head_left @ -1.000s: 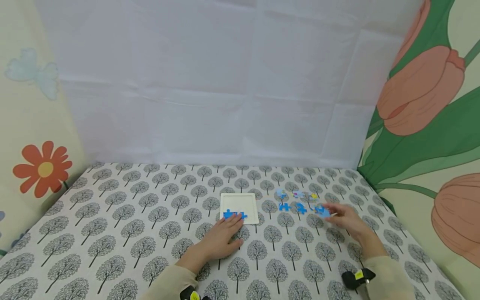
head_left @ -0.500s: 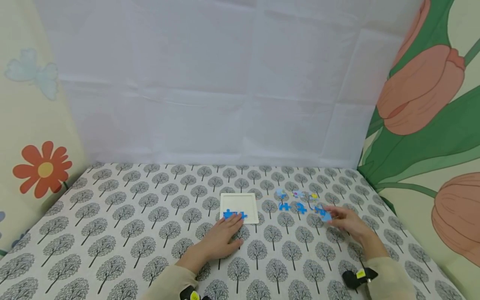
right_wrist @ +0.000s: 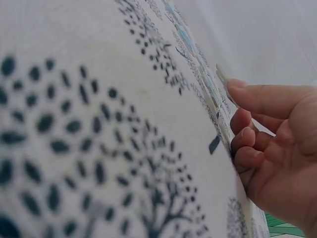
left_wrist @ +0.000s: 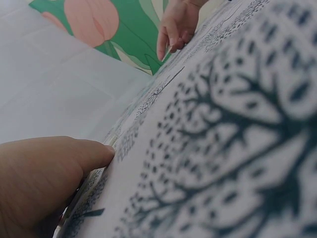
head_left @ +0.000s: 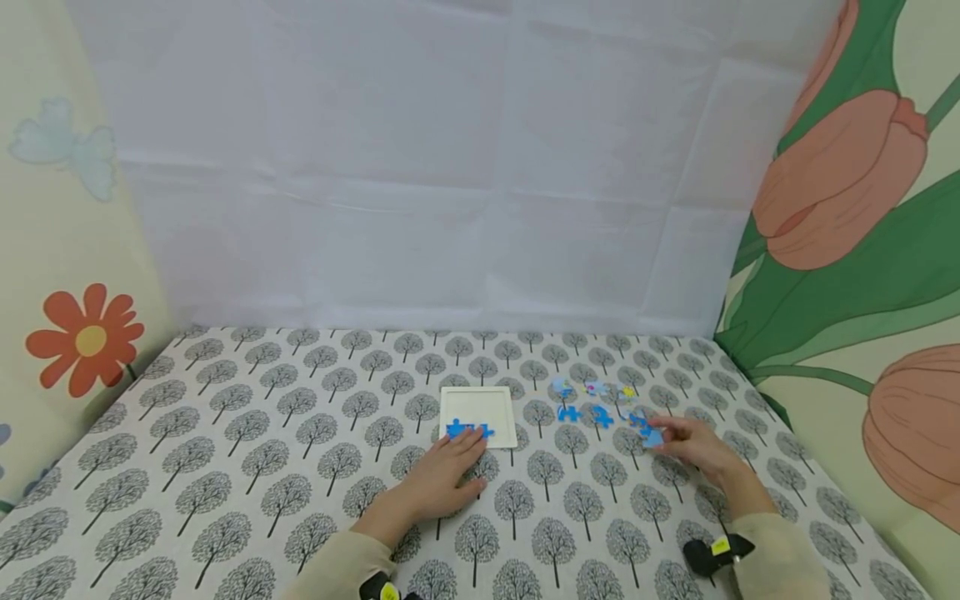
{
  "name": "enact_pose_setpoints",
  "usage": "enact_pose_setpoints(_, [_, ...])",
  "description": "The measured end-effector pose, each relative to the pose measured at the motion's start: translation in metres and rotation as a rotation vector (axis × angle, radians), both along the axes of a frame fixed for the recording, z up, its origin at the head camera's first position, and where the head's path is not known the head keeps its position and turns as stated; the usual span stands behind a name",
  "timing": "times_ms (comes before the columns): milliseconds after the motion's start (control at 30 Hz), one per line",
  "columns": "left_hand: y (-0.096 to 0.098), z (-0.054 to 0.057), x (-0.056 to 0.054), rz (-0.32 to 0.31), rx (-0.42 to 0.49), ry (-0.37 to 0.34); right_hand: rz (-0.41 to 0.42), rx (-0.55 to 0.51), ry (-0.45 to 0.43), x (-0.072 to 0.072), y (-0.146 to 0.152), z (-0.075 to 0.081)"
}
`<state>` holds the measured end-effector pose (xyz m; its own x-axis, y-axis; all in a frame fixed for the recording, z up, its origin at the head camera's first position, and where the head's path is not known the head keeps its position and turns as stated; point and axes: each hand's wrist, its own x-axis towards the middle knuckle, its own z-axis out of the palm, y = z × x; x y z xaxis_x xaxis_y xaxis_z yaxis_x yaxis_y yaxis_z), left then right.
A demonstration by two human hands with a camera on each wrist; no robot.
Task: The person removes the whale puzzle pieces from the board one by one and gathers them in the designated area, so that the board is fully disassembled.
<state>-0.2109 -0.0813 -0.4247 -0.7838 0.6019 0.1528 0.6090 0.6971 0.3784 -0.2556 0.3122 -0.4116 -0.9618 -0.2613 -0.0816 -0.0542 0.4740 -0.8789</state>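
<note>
My left hand (head_left: 444,477) lies palm down with straight fingers over the near edge of a cream puzzle tray (head_left: 480,404). Its fingertips touch joined blue jigsaw pieces (head_left: 454,428) along the tray's near side and partly cover them. To the right, my right hand (head_left: 697,450) pinches a light-blue jigsaw piece (head_left: 652,437) just above the cloth. In the right wrist view that piece (right_wrist: 222,75) appears edge-on and tilted between thumb and fingers. Close beside it lies another blue piece (head_left: 637,420), partly overlapped in the head view.
Right of the tray, several loose pieces lie in two rough rows, among them a blue piece (head_left: 602,417) and one with a yellow patch (head_left: 627,392). A tree-print cloth (head_left: 300,483) covers the table. Behind it hangs a white sheet (head_left: 420,208).
The light-blue piece has turned and shifted slightly in my right fingers, which moved only a little. My left hand and the tray have stayed put.
</note>
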Motion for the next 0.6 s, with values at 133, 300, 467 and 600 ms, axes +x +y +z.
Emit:
enact_pose_setpoints(133, [0.0001,0.0005,0.0003,-0.004,0.002,0.0,0.008,0.013,-0.002,-0.001,-0.0001,-0.001])
enact_pose_setpoints(300, [-0.0005,-0.0001,-0.0001,-0.005,-0.002,0.008,0.025,0.033,0.012,-0.0031,-0.0012,-0.0015])
enact_pose_setpoints(467, [-0.0008,-0.0009,-0.0008,-0.005,0.002,0.014,0.053,0.036,0.021,-0.0033,-0.0018,-0.0009])
enact_pose_setpoints(600, [-0.0002,-0.0019,-0.0012,-0.01,0.002,0.016,0.05,0.038,0.011,-0.0021,-0.0021,-0.0007])
